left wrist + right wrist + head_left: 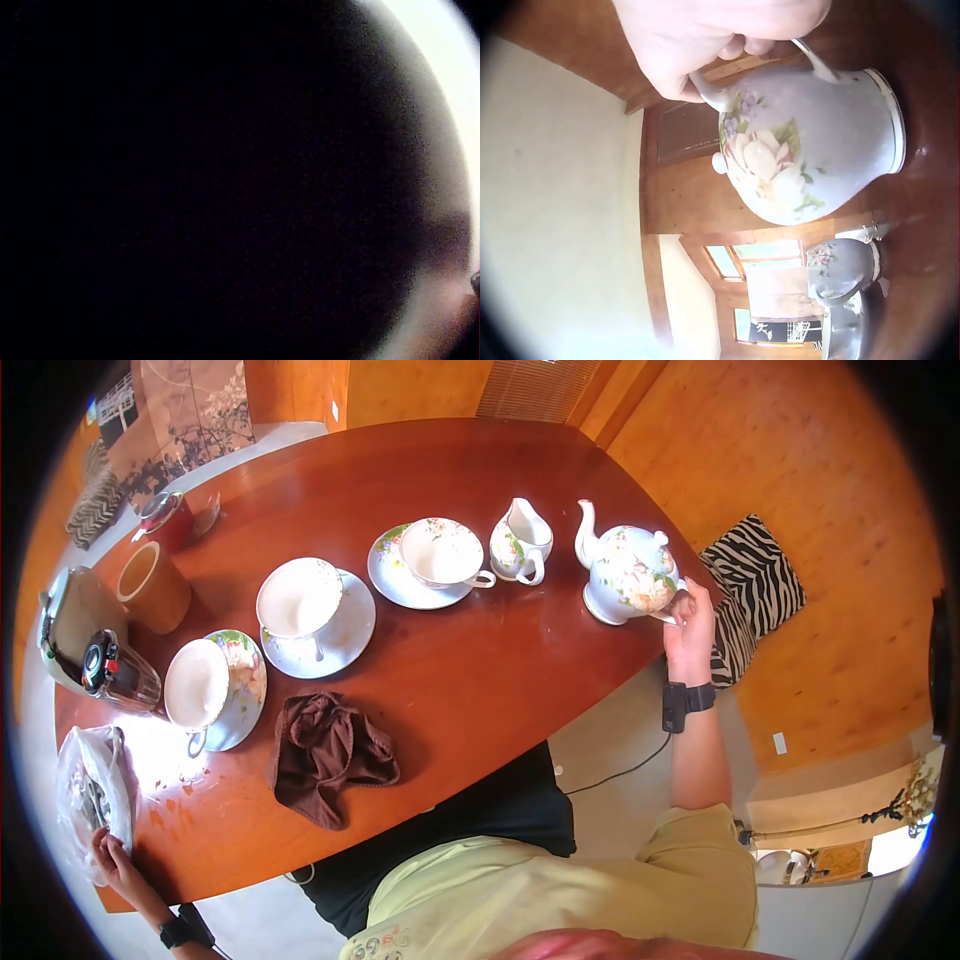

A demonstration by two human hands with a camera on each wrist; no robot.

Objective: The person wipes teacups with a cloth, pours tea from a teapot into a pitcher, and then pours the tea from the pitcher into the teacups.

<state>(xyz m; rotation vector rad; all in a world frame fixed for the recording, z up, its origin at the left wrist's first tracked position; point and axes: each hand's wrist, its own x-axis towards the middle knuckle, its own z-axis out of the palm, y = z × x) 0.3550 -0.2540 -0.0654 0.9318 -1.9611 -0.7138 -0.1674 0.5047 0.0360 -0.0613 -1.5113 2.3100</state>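
Note:
My right hand (690,622) grips the handle of a white floral teapot (632,572) at the table's right end. In the right wrist view, the fingers curl round the handle, and the lidded teapot (810,142) stands with its base at the tabletop. A floral creamer (521,543) is just left of its spout. At the table's left front corner, my left hand (118,865) lies at the edge of a clear plastic bag (93,785), fingers loosely bent. The left wrist view is almost entirely dark, hiding that hand's work.
Three floral cups sit with saucers: a left cup (196,682), middle cup (298,598) and far cup (440,550). A crumpled brown cloth (330,750) lies near the front edge. A wooden pot (155,590) and glass jar (125,675) stand at left.

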